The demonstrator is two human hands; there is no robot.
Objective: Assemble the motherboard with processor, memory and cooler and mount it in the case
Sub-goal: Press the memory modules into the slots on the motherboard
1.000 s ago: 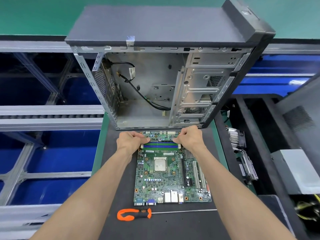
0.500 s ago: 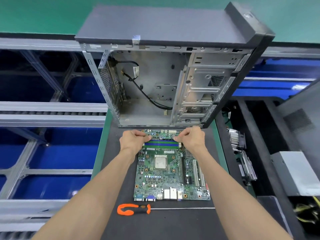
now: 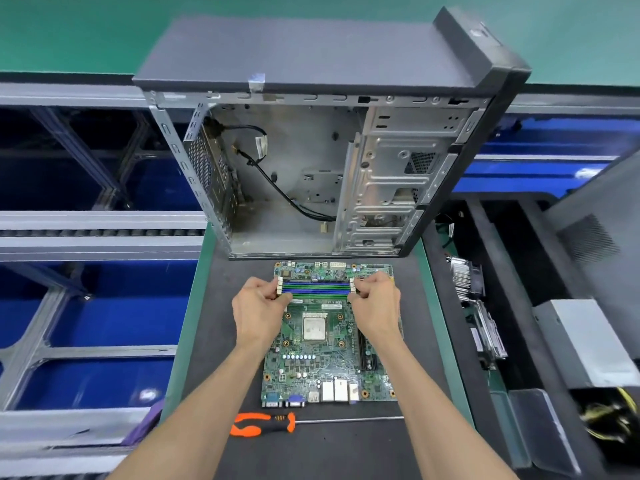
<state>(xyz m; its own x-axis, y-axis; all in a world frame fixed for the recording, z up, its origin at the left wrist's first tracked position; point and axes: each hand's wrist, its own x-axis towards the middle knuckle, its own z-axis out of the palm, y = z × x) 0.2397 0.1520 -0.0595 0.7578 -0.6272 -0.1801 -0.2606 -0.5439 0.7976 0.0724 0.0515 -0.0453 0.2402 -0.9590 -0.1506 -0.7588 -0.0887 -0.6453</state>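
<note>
Motherboard (image 3: 320, 362) lies flat on the dark matte worktop (image 3: 346, 452), long axis running away from the person, port block nearest, slots (image 3: 316, 289) (blue and green) crosswise at the far end by the open metal case (image 3: 311, 168). Left hand (image 3: 258, 306) and right hand (image 3: 375, 304) pinch the white slot latches with curled fingers. Orange-handled screwdriver (image 3: 266, 423) lies crosswise nearer.

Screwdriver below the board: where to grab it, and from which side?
Grip the orange-and-black handle of the screwdriver, not the thin bare shaft. It lies flat on the mat, parallel to the near edge of the motherboard, handle to the left, tip to the right. Coming from above and closing across the handle looks best; the left hand is on that side.
</note>
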